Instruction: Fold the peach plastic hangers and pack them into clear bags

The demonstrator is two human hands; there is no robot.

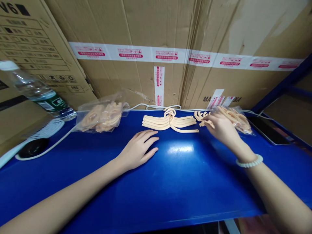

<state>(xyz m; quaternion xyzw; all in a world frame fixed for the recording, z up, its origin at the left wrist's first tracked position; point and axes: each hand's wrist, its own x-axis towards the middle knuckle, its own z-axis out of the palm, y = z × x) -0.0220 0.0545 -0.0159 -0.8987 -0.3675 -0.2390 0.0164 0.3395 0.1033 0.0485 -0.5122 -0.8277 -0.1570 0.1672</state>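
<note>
In the head view, the left hand rests loosely open and empty just in front of the cream hangers, midway along the table's far edge, where a careless nudge could skew their stack. The right hand pinches small cream pieces toward the far right corner; a loose grip could scatter them, and the adjacent plastic bag could snag its fingers.

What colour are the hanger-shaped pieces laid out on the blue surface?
The hanger-shaped pieces are pale beige, seen in the head view.
</note>
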